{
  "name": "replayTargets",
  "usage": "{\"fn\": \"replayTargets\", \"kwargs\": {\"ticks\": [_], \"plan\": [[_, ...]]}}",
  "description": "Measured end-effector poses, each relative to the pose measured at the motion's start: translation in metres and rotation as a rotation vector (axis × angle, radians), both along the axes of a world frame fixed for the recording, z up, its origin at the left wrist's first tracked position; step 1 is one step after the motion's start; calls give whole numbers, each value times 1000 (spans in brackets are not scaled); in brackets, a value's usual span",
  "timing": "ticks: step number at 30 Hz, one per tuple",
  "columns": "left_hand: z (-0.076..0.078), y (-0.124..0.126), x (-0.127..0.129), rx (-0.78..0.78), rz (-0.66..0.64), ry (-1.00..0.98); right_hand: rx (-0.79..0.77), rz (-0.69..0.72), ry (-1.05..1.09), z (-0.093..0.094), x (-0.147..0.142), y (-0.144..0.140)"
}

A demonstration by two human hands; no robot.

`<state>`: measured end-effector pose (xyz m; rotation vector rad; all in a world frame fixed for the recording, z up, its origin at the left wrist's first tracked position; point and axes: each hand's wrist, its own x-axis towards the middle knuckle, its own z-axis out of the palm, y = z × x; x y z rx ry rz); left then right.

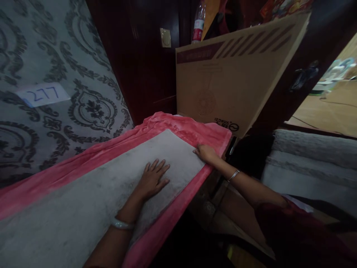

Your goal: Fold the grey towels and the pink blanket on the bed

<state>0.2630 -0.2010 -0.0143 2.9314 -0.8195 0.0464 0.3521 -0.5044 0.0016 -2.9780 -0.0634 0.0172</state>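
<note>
A long greyish-white mat [92, 197] lies flat on a pink cloth [178, 203] that covers a narrow table. My left hand [153, 178] rests palm down on the mat with its fingers spread. At the mat's far right end, my right hand [205, 153] is closed at the edge near the corner, thumb and fingers curled there. The undersides of its fingers are hidden. Both wrists wear silver bangles. Beyond the mat's end the pink cloth is rumpled.
A large cardboard box [231, 78] stands behind the table's far end, with a plastic bottle [198, 24] behind it. Patterned wallpaper [92, 104] bearing a paper marked 277 [44, 93] borders the left. Grey plush fabric [312, 163] lies at the right.
</note>
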Motion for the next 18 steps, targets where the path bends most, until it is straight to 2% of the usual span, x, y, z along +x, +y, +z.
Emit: {"fn": "replayTargets", "kwargs": {"ticks": [7, 12, 15, 18], "plan": [[-1, 0, -3, -23, -1, -19, 20, -55, -60, -18, -8, -11], [-1, -1, -4, -39, 18, -29, 11, -40, -53, -8, -13, -9], [-2, -6, -11, -55, 34, -39, -15, 17, -53, 3, -22, 3], [-6, -14, -20, -57, 41, -83, -50, 190, -212, 1, -27, 23]]}}
